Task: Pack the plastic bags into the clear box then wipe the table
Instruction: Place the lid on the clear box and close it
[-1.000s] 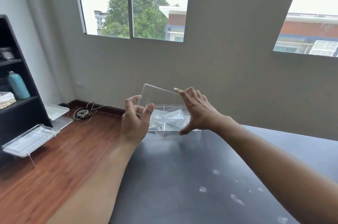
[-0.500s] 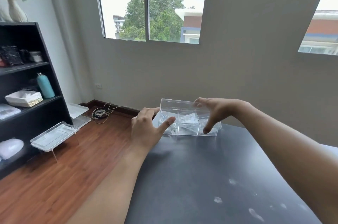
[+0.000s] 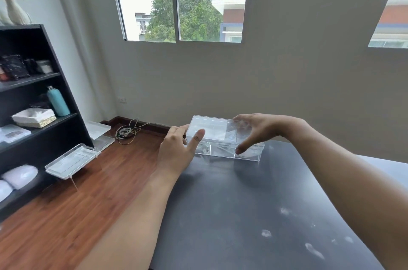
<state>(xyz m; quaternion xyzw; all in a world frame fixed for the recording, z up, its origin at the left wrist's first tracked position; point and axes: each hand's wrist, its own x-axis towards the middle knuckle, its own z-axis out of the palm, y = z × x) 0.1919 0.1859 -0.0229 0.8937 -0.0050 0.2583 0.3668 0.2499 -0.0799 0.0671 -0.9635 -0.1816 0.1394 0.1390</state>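
Observation:
A clear box with inner dividers sits at the far edge of the dark table, its lid lying flat on top. Crumpled plastic bags show faintly through its walls. My left hand grips the box's left end, thumb on the front wall. My right hand arches over the right part of the lid, fingers on the far edge and thumb down on the front wall.
White smudges dot the table's near right. To the left are a wooden floor, a black shelf with a teal bottle, clear trays and a coil of cable. A grey wall stands behind the table.
The lid, raised and tilted a second ago, has come down flat onto the box. My right hand followed it down onto the top; my left hand shifted onto the box's left end.

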